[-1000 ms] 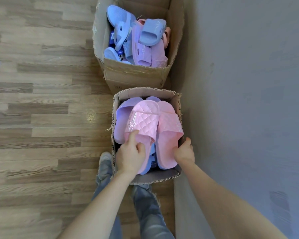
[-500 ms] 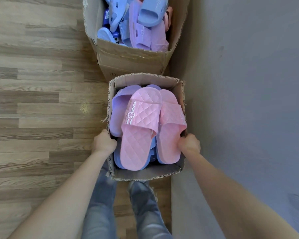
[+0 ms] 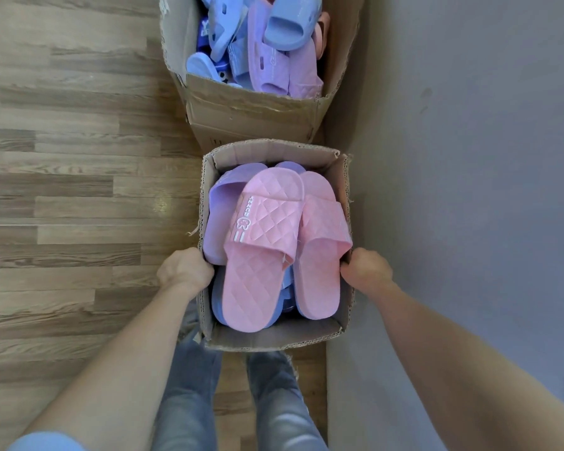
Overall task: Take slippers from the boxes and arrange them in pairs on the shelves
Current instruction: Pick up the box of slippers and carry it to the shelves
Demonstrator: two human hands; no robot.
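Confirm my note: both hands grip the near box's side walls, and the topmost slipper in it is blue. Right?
Not quite. The head view shows the left hand and right hand gripping the near box by its side walls, but the topmost slipper is pink, not blue.

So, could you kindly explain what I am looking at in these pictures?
There is no machine here: a person works with bare hands. Every picture comes from one wide-angle camera worn on the head, looking down past the arms. Below are a wood-pattern floor and a grey wall. The left hand and right hand each grip a side wall of the small brown cardboard box, fingers curled over its rim. In it lie two pink quilted slippers atop a lilac slipper and others. Beyond stands a larger brown cardboard box of blue, lilac and pink slippers.
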